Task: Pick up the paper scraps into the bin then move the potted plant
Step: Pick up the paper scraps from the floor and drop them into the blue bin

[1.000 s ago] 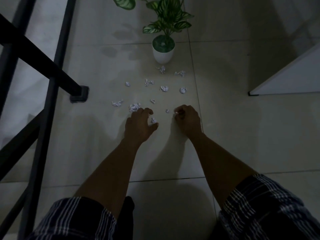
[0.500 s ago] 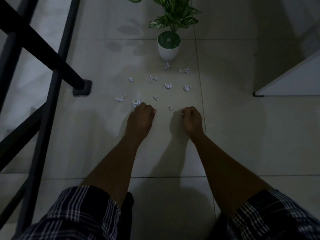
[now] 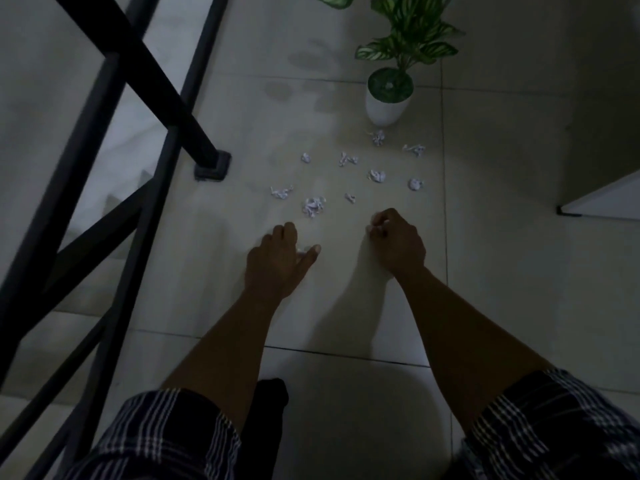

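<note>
Tiled floor [image 3: 502, 271], dim light.

Paper scraps [image 3: 313, 206]: about nine crumpled white bits loose on one tile, spread between the hands and the pot; the largest lies just beyond the left hand.

Potted plant [image 3: 388, 105]: white pot, upright, striped green leaves, at the far edge of the same tile, just beyond the farthest scrap.

Left hand [image 3: 277, 261]: low over the floor, fingers curled, a sliver of white pinched between thumb and fingers.

Right hand [image 3: 398, 240]: closed into a loose fist, white paper showing at the fingertips.

Black metal frame [image 3: 138, 81]: left side, its foot on the floor near the scraps.

Plaid shorts [image 3: 156, 434]: near edge.
</note>
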